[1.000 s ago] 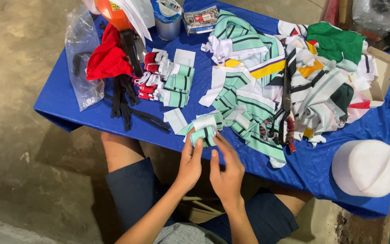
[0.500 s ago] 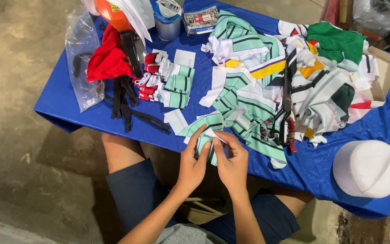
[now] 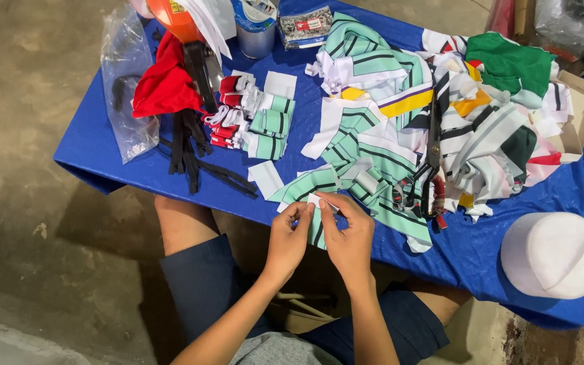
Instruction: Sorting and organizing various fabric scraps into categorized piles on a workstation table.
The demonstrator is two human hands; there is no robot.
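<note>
Left hand: the left hand is raised at the near edge of the surface, low in the middle of the frame; its fingers are closed in a pinch on the left side of a small mint-and-white striped fabric piece.
Right hand: the right hand faces it, fingers pinched on the same piece from the right, so the cloth sits taut between both hands, which judging by the grip lets it be folded or lined up.
Fabric piece: held just off the blue surface, in front of the loose striped scraps.
Finished stack: small folded striped pieces lie in neat rows at centre left, apart from the scraps, seemingly sorted.
Scissors: black scissors rest on the scrap heap, close to the right hand.
Other things: black strips and red cloth lie at upper left, a clear plastic bag beside them; a white cap sits at lower right.
</note>
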